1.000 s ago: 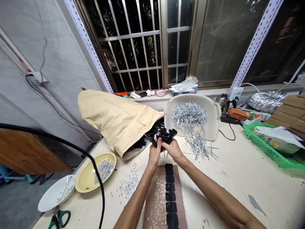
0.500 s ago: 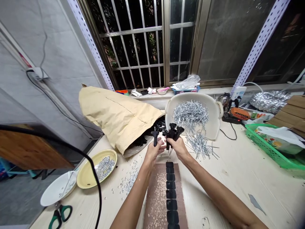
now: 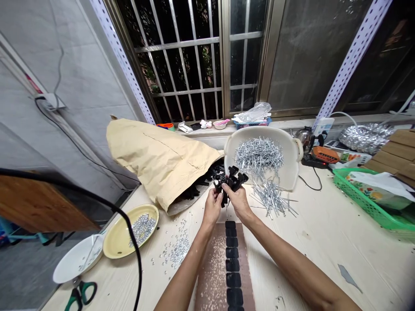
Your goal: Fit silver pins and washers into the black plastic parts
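Both hands meet above the far end of a brown perforated board (image 3: 214,268). My right hand (image 3: 239,202) grips a bunch of black plastic pegs (image 3: 232,178) that stick up from its fingers. My left hand (image 3: 212,206) is closed on one black peg (image 3: 218,186) at the edge of that bunch, thumb touching the right hand. A row of black caps (image 3: 232,263) runs down the middle of the board below the hands.
A tan paper sack (image 3: 158,160) spilling black pegs lies behind left. A tilted white basin (image 3: 293,166) of silver nails (image 3: 259,157) sits behind right, nails spilled before it. Yellow plate (image 3: 113,246) of small silver bits, white plate (image 3: 69,265), green scissors (image 3: 79,296) lie left. Green basket (image 3: 363,201) stands right.
My hands had drawn apart half a second ago, the left holding a single peg; now they have come back together with that peg against the bunch.
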Motion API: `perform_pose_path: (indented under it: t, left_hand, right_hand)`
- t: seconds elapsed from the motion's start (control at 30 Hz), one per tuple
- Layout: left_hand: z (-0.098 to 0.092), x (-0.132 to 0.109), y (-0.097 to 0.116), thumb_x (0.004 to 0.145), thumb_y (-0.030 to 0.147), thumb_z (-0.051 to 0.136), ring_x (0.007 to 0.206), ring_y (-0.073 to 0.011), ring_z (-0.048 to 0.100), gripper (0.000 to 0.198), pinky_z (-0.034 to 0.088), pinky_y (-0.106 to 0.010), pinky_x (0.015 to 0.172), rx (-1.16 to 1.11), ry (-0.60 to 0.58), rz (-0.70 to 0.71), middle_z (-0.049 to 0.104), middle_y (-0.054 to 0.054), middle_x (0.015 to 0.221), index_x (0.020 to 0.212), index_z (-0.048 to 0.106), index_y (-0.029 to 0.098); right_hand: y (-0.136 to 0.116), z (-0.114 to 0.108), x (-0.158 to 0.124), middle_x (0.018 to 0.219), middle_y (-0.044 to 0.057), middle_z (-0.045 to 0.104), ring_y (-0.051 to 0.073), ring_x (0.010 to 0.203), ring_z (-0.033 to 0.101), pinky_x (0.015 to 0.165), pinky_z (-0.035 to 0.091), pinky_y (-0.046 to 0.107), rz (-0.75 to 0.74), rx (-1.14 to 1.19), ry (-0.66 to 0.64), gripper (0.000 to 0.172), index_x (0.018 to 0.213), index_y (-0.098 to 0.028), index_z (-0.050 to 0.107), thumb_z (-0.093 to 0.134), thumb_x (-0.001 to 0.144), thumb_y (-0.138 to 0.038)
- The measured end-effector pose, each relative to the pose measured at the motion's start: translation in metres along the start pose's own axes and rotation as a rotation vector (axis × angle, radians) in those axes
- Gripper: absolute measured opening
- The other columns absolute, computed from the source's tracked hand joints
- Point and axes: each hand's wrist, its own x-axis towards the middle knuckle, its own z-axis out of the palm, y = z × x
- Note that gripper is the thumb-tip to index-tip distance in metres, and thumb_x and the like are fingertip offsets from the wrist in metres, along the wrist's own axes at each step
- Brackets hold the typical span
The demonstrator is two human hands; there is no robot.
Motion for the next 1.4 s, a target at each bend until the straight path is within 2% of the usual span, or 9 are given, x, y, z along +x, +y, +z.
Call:
perform_pose_path:
  t: [0.2,0.3,0.47,0.63,0.73,0.93,1.1,1.27,1.4]
  left_hand:
    - [-0.003,-0.001,0.011,0.072,0.036,0.067,0.082,-0.0176,0.061,0.039,0.049,-0.027,0.067,-0.03,-0.152,-0.09,0.063,-0.011,0.101,0.1,0.052,0.013]
    - [-0.005,-0.002,0.016,0.067,0.039,0.071,0.081,-0.0186,0.062,0.049,0.05,-0.028,0.067,-0.106,-0.133,-0.128,0.064,-0.01,0.098,0.104,0.053,0.013]
    - [-0.01,0.0,0.014,0.068,0.037,0.071,0.077,-0.0185,0.063,0.055,0.05,-0.03,0.067,-0.108,-0.135,-0.148,0.065,-0.008,0.093,0.115,0.051,0.016]
    - [-0.018,0.002,0.009,0.057,0.032,0.077,0.074,-0.0208,0.061,0.029,0.047,-0.029,0.068,0.185,-0.038,-0.054,0.066,-0.005,0.072,0.076,0.066,0.013]
    - [-0.022,0.0,0.009,0.056,0.031,0.077,0.075,-0.0219,0.061,0.025,0.048,-0.03,0.069,0.141,-0.004,-0.035,0.066,-0.004,0.07,0.071,0.066,0.015]
    - [-0.017,-0.004,0.01,0.053,0.036,0.08,0.074,-0.0199,0.062,0.033,0.048,-0.029,0.069,-0.006,0.045,-0.046,0.067,-0.004,0.072,0.073,0.066,0.014]
    - [-0.017,-0.004,0.014,0.065,0.038,0.073,0.065,-0.0133,0.062,0.05,0.048,-0.027,0.066,-0.248,0.099,-0.097,0.065,-0.003,0.076,0.107,0.061,0.014]
    - [-0.016,-0.007,0.021,0.068,0.04,0.071,0.056,-0.0106,0.057,0.049,0.044,-0.022,0.054,-0.154,0.11,-0.103,0.061,-0.002,0.069,0.105,0.062,0.011]
    - [-0.018,-0.008,0.028,0.068,0.041,0.069,0.067,-0.0151,0.062,0.041,0.047,-0.025,0.06,0.024,0.255,0.037,0.068,-0.005,0.077,0.1,0.066,0.014]
  right_hand:
    - [-0.001,-0.003,-0.003,0.099,0.007,0.069,0.023,0.096,0.062,0.092,0.046,0.04,-0.046,-0.091,0.017,0.044,0.108,-0.018,0.064,0.066,0.073,-0.043]
    - [-0.006,-0.003,-0.007,0.101,0.005,0.068,0.023,0.094,0.063,0.087,0.049,0.039,-0.056,-0.109,-0.077,0.039,0.106,-0.02,0.064,0.065,0.075,-0.043]
    - [-0.014,-0.002,-0.009,0.101,0.004,0.068,0.022,0.098,0.061,0.09,0.047,0.038,-0.097,-0.158,-0.051,0.03,0.098,-0.021,0.065,0.061,0.077,-0.042]
    - [-0.016,-0.005,-0.021,0.097,0.003,0.068,0.022,0.092,0.061,0.085,0.049,0.035,-0.154,-0.259,-0.203,0.027,0.099,-0.022,0.064,0.063,0.076,-0.036]
    - [-0.017,-0.007,-0.025,0.096,0.002,0.068,0.023,0.089,0.062,0.081,0.05,0.035,-0.156,-0.308,-0.275,0.027,0.1,-0.023,0.065,0.064,0.074,-0.032]
    - [-0.028,-0.001,-0.027,0.105,0.004,0.067,0.024,0.097,0.061,0.084,0.05,0.036,-0.141,-0.242,-0.177,0.034,0.105,-0.022,0.065,0.065,0.074,-0.038]
    - [-0.031,-0.004,-0.025,0.104,0.005,0.067,0.022,0.103,0.06,0.094,0.045,0.039,-0.154,-0.163,-0.034,0.028,0.1,-0.02,0.064,0.059,0.08,-0.04]
    - [-0.019,-0.01,-0.02,0.099,0.007,0.068,0.023,0.091,0.065,0.086,0.05,0.041,-0.044,-0.125,0.0,0.033,0.099,-0.019,0.063,0.063,0.077,-0.043]
    - [-0.012,-0.013,-0.019,0.099,0.007,0.068,0.022,0.082,0.067,0.08,0.052,0.039,0.001,-0.084,0.015,0.036,0.097,-0.017,0.063,0.067,0.073,-0.044]
